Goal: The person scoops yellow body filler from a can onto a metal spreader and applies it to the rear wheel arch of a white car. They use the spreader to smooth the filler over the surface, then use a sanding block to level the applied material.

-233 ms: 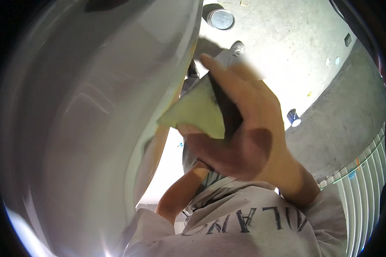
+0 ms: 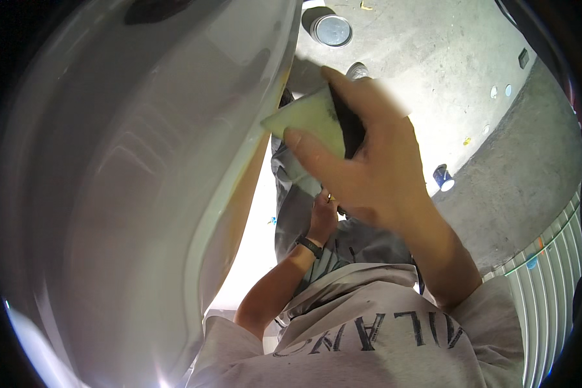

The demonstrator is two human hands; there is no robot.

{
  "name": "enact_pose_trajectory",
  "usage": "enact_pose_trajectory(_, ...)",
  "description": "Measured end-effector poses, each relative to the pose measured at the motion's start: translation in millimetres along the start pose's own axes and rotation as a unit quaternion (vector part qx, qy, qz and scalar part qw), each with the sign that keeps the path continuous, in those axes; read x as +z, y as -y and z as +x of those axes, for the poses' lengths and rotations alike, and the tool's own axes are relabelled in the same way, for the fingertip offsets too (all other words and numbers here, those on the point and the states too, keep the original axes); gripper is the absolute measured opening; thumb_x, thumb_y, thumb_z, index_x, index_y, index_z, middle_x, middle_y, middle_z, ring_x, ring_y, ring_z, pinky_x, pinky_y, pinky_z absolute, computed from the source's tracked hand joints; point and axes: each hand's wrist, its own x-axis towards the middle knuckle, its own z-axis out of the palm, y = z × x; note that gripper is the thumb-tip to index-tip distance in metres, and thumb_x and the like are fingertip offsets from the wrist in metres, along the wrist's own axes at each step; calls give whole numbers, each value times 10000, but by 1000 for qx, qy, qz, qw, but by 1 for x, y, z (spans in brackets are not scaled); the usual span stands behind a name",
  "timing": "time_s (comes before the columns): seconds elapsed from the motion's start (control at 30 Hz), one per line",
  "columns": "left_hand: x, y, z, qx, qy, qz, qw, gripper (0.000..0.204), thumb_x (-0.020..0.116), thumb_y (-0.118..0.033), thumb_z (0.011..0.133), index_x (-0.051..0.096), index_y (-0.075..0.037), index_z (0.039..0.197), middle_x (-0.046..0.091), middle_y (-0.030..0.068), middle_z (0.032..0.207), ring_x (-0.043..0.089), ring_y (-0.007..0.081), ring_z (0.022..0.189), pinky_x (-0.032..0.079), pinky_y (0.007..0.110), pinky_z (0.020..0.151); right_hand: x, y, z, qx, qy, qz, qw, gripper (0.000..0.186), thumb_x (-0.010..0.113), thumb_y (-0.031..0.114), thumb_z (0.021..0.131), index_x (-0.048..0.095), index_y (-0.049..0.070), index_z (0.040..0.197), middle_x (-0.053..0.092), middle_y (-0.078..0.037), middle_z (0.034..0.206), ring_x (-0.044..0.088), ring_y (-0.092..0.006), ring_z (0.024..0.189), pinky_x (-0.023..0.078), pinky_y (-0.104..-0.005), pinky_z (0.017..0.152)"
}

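My right hand (image 2: 388, 155) is closed around a sanding pad (image 2: 310, 123) with a pale yellow-green face and a dark backing. Its thumb lies on the pale face, and the fingers reach over the dark side. The pad's pointed corner is beside the edge of a large, glossy, pale curved panel (image 2: 129, 194) on the left; whether they touch is unclear. Lower down, in front of my thighs, is my left hand (image 2: 323, 213), with a ring on a finger and a dark band on the wrist. My right hand hides most of its fingers.
A round metal can (image 2: 333, 30) stands on the grey floor (image 2: 427, 39) at the far side. A small dark cylinder with a bright end (image 2: 443, 178) lies to the right. White ribbed slats (image 2: 549, 291) run along the lower right. My shoe (image 2: 357, 70) shows beyond the pad.
My right hand has moved up and away from me with the sanding pad, along the panel's edge. More of my left hand and its wristband now shows.
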Motion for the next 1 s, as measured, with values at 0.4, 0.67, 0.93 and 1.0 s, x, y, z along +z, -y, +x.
enact_pose_trajectory(0.4,-26,-41,14,-133,-6,-326,936,347,538,-137,1015,611,-30,1337,674,51,1173,656,155,940,516,299,868,-6,-17,-30,-134,-13,69,989,650,739,80,867,543,-48,1474,600,-125,950,582,-194,808,502,-311,694)
enact_pose_trajectory(0.67,-89,-139,42,-97,55,-622,775,272,469,-208,1106,603,-38,1271,660,54,1126,662,163,954,553,341,920,-15,-149,-82,-191,-3,-177,966,508,711,-49,793,726,71,1286,625,-113,1039,652,-282,967,600,-401,819)
enact_pose_trajectory(0.93,-70,-146,61,-48,-21,-533,844,328,465,-172,1104,546,16,1361,660,124,1197,653,209,1083,557,357,953,-3,-213,-71,-177,9,-133,975,313,632,-15,856,724,11,1154,688,-154,1090,685,-309,898,571,-402,822)
enact_pose_trajectory(1.0,-62,-135,66,49,-68,-386,919,364,450,-88,1041,553,55,1360,657,126,1234,645,197,1104,535,344,973,-17,-242,-54,-77,-6,-32,997,202,608,61,940,698,-2,1110,707,-183,999,698,-309,868,558,-411,780)
